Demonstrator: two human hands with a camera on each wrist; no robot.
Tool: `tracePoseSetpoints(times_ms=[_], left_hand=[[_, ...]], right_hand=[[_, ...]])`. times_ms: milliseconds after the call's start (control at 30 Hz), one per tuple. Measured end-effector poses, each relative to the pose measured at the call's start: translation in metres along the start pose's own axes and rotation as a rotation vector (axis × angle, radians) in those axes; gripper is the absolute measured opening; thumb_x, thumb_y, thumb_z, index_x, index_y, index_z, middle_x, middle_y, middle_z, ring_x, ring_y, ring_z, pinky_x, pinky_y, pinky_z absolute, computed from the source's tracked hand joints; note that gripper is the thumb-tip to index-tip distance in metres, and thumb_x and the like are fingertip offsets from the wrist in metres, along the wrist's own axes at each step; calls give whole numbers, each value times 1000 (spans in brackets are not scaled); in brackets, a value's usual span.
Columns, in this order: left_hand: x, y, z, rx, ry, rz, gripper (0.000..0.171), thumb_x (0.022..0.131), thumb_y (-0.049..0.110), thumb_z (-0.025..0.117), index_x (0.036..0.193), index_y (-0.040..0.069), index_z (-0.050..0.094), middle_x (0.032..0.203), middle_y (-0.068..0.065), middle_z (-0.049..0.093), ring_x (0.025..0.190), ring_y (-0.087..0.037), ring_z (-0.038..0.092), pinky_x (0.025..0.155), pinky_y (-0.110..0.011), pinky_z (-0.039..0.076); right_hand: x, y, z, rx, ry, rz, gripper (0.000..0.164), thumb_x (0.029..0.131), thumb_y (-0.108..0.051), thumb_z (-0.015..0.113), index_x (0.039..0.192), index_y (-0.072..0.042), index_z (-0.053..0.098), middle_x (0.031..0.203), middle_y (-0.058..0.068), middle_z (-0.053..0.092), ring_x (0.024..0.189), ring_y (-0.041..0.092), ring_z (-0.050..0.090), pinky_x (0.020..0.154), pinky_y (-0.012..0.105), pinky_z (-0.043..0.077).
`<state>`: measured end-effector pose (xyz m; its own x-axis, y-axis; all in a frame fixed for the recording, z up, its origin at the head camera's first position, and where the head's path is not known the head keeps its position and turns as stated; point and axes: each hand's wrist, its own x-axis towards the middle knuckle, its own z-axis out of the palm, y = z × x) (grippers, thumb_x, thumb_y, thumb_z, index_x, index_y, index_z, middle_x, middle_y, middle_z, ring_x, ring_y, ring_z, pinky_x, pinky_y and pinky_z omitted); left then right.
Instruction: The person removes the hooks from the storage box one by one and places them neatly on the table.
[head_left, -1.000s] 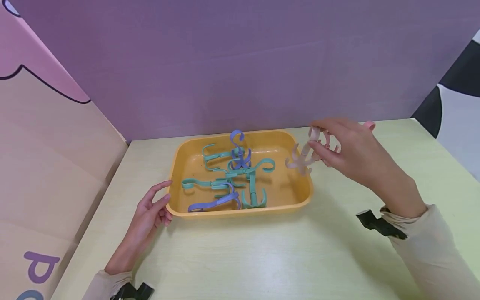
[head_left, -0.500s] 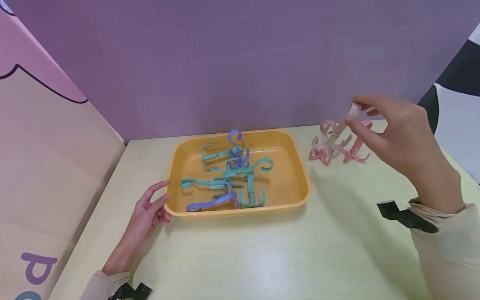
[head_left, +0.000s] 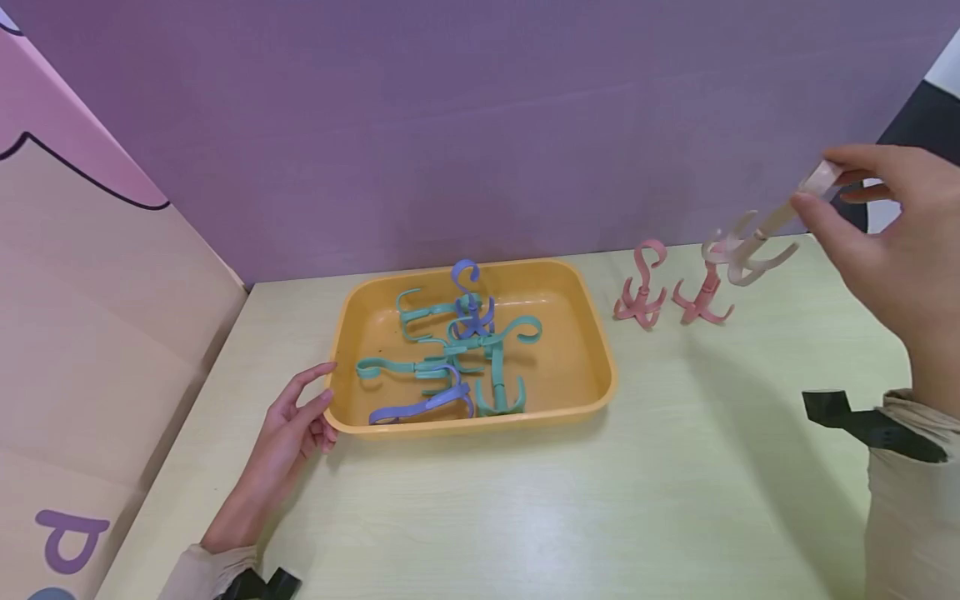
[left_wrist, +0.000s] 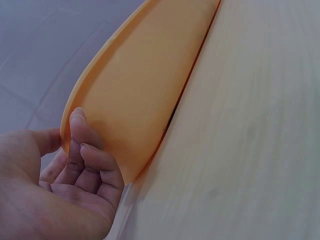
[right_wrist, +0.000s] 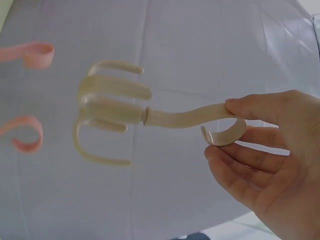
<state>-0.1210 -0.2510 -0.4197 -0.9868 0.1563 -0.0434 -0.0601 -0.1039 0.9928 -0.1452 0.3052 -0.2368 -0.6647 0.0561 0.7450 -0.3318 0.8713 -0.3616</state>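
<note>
Fingers [right_wrist: 252,106] of the right hand [head_left: 900,250] pinch a pale hook [right_wrist: 170,119] by its curl [right_wrist: 230,136]; left hand [head_left: 292,421] grips tray [head_left: 558,367], probably steadying it.

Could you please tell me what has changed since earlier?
The right hand has carried the pale hook rightward, away from the yellow tray, without letting go. The left hand remains at the tray's left end; the teal hooks and purple hooks inside stay put.
</note>
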Motion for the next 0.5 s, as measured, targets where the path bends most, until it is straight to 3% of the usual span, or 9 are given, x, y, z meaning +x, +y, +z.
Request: tracePoseSetpoints(times_ms=[167, 300, 400, 500], left_hand=[[-1, -2, -1, -3, 2, -2, 46, 105, 21, 53, 148, 12, 39, 65, 0, 64, 55, -11, 59, 51, -21, 49], [-2, -2, -1, 2, 3, -3, 46, 105, 21, 52, 148, 11, 38, 64, 0, 64, 55, -11, 59, 51, -21, 49], [-1, -1, 0, 6, -1, 3, 46, 106, 20, 51, 148, 11, 37, 64, 0, 64, 55, -11, 59, 51, -21, 48], [-1, 0, 0, 13, -3, 7, 46, 106, 21, 51, 148, 11, 37, 65, 0, 64, 55, -11, 59, 51, -21, 48]], right_hand=[[1, 16, 1, 19, 33, 60, 42, 92, -5, 69, 132, 6, 59, 122, 31, 61, 98, -25, 33, 98, 4, 31], [3, 27, 3, -10, 10, 119, 43, 95, -9, 67, 134, 5, 58, 125, 29, 60, 98, -26, 31, 98, 4, 30], [4, 38, 6, -63, -42, 189, 44, 97, -14, 64, 136, 4, 56, 130, 28, 59, 108, -9, 45, 98, 3, 28], [5, 51, 11, -117, -106, 248, 45, 99, -17, 60, 137, 5, 53, 132, 29, 56, 118, 24, 55, 101, 6, 27]])
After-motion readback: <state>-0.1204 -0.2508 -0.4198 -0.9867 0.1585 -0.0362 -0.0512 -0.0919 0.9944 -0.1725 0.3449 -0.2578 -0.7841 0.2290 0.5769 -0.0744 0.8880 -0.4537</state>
